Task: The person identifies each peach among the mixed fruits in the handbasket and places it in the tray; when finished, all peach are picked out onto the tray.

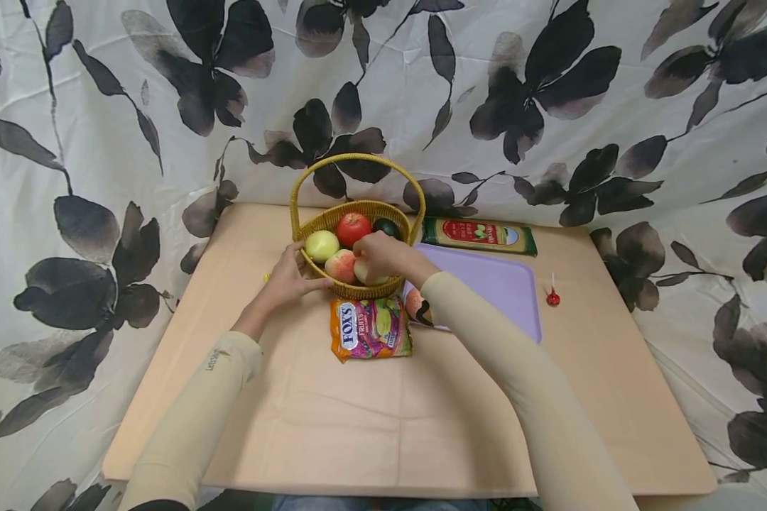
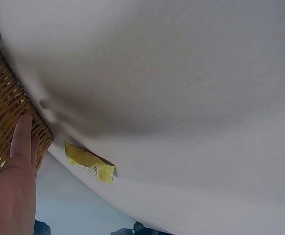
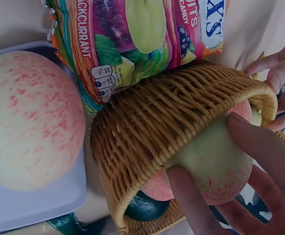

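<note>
Peach [image 3: 213, 164] sits at the basket [image 3: 152, 117] mouth, gripped by right hand's [image 1: 386, 257] fingers; left hand's [image 1: 286, 275] fingers rest extended against basket's side, likely steadying it.

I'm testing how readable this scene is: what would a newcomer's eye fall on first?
Probably the golden wicker basket at center, where the right hand holds a peach and the left hand touches the left side. Next, perhaps the bright candy bag just in front, then the small red lollipop right of the purple tray.
</note>
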`<state>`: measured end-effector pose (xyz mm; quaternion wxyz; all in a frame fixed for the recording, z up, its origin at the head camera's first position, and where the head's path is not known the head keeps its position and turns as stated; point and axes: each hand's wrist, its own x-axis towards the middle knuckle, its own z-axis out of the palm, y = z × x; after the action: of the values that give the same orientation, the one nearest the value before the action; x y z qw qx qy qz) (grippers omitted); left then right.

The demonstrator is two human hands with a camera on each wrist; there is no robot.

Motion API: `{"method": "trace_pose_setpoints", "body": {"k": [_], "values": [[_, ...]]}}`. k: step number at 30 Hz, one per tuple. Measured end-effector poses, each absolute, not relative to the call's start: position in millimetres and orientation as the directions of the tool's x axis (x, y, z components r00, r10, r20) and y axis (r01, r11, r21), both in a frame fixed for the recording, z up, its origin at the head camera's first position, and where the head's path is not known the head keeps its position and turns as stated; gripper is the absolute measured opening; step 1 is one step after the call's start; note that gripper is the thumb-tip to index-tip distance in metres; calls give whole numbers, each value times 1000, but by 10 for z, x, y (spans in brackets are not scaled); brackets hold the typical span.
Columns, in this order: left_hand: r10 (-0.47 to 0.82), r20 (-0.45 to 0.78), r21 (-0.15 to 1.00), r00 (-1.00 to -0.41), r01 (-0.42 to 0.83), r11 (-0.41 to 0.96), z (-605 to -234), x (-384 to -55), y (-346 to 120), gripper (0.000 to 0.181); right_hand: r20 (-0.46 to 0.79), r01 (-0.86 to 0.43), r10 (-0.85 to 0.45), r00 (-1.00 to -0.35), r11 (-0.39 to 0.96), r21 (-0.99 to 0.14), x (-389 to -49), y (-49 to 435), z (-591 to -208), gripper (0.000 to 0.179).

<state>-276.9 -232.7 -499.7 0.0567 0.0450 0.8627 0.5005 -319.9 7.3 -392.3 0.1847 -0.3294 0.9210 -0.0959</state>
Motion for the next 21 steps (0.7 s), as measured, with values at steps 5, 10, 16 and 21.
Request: {"method": "trace_pose_setpoints", "body": {"k": [5, 10, 16, 21], "values": [[138, -44, 873, -989, 29, 487, -5002, -2770, -2330, 112, -213, -618, -684, -698, 725, -303, -3190, 182, -3866, 40], [137, -44, 869, -990, 30, 495, -5001, -2776, -2334, 114, -173, -615, -696, -697, 705, -354, -3162, 381, -3741, 54], [138, -44, 868, -989, 30, 496, -4994, -2776, -2330, 113, -104, -600, -682, -724, 697, -393, -3078, 754, -3610, 57], [140, -50, 864, -989, 27, 502, -4983, -2775, -2329, 113, -80, -559, -643, -762, 715, -420, -2976, 1148, -3582, 60]]}}
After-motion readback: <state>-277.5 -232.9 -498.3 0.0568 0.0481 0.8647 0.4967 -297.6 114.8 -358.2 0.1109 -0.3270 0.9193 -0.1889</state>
